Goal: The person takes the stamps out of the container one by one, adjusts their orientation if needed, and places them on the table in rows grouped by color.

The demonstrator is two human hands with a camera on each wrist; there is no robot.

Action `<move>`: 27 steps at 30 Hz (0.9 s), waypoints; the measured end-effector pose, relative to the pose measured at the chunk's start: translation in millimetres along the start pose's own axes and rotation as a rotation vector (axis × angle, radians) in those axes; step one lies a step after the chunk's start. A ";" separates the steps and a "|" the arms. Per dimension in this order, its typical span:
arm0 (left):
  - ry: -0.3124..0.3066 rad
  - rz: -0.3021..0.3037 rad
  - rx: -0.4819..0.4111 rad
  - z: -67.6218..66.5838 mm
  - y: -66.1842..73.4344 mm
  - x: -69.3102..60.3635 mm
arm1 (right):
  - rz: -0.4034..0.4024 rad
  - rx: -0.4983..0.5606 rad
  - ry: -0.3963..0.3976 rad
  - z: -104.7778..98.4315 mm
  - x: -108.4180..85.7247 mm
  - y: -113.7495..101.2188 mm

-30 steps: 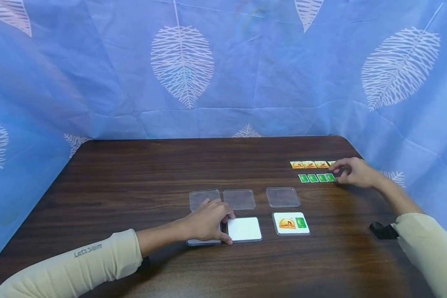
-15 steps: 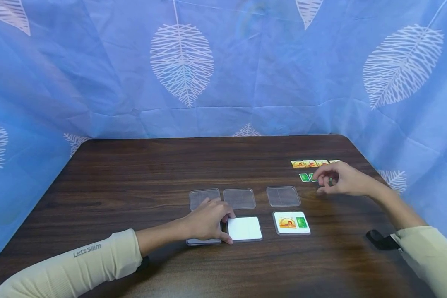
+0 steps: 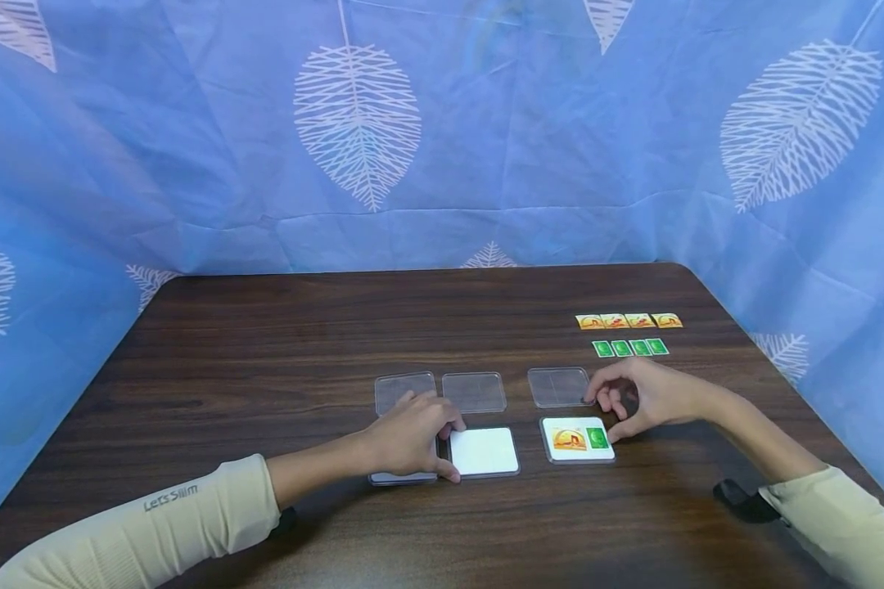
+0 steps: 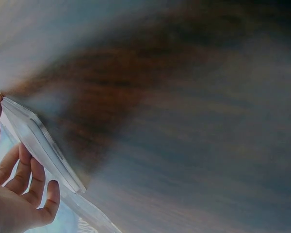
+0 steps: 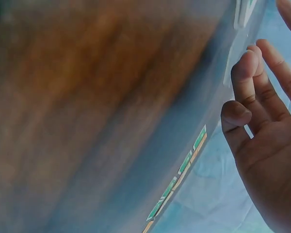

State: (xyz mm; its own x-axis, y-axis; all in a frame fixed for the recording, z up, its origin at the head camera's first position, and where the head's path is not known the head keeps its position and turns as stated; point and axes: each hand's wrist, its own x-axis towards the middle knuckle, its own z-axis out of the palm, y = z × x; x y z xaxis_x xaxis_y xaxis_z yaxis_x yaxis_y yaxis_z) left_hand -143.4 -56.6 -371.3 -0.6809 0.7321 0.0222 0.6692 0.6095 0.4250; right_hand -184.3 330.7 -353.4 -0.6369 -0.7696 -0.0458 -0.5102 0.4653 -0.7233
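Observation:
Three shallow clear plastic cases stand in a row near the table's front. My left hand [image 3: 408,438] lies over the left case [image 3: 401,479]. Its thumb and index finger grip the left end of the middle case [image 3: 484,452], which shows a plain white face. To the right, another case [image 3: 578,440] shows a white card with an orange picture and a green picture. My right hand [image 3: 656,397] is at that case's right side, thumb tip by its edge, index fingertip near a clear lid [image 3: 558,388]. Nothing shows between the right fingers.
Two more clear lids [image 3: 474,393] [image 3: 405,386] lie behind the left and middle cases. At the back right are a row of small orange picture cards [image 3: 626,321] and a row of small green cards [image 3: 629,348]. A blue leaf-print cloth [image 3: 442,123] hangs behind the table.
My right hand has moved left and towards me, from the small card rows to the right-hand case. The left hand stays in the same place.

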 end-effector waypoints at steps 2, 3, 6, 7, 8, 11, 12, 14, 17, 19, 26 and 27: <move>0.002 0.000 0.000 0.0 -0.4 -0.4 | -0.003 -0.009 -0.002 3.4 -0.1 -1.7; 0.002 0.000 0.001 0.1 -0.6 -0.5 | -0.007 -0.017 -0.003 4.9 -0.1 -2.6; 0.001 0.002 0.005 0.2 -0.8 -1.1 | -0.014 -0.060 -0.004 8.8 -0.5 -3.3; 0.001 0.004 0.004 0.3 -0.8 -1.1 | -0.011 -0.077 -0.004 9.8 -0.6 -3.5; 0.000 0.005 0.004 0.4 -0.7 -1.1 | -0.004 -0.092 -0.004 10.7 -0.8 -3.6; -0.002 0.006 0.003 0.0 -0.5 -1.2 | 0.021 -0.129 0.001 12.7 -1.2 -3.8; -0.002 0.005 0.002 -0.3 -0.4 -1.2 | 0.032 -0.136 -0.002 13.1 -1.2 -4.5; -0.003 0.005 -0.001 -1.1 -0.1 -1.1 | 0.055 -0.146 -0.007 13.8 -1.1 -6.8; -0.006 0.006 -0.004 -2.1 0.7 -0.9 | 0.083 -0.160 -0.022 14.5 -0.8 -11.3; -0.007 0.006 -0.003 -2.2 1.1 -0.8 | 0.094 -0.165 -0.027 15.1 -0.6 -13.2; -0.004 0.004 0.012 -1.0 2.1 0.6 | 0.079 -0.169 -0.018 17.5 -1.6 -11.5; -0.004 0.004 0.015 -0.9 2.1 0.7 | 0.075 -0.171 -0.016 17.8 -1.8 -10.9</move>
State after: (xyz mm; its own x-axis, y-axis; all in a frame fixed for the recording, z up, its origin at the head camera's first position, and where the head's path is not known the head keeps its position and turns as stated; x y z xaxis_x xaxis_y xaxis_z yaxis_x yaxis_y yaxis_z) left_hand -142.7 -55.1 -369.6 -0.6773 0.7354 0.0206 0.6761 0.6112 0.4115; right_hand -167.3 319.2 -357.7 -0.6679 -0.7365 -0.1072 -0.5538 0.5879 -0.5897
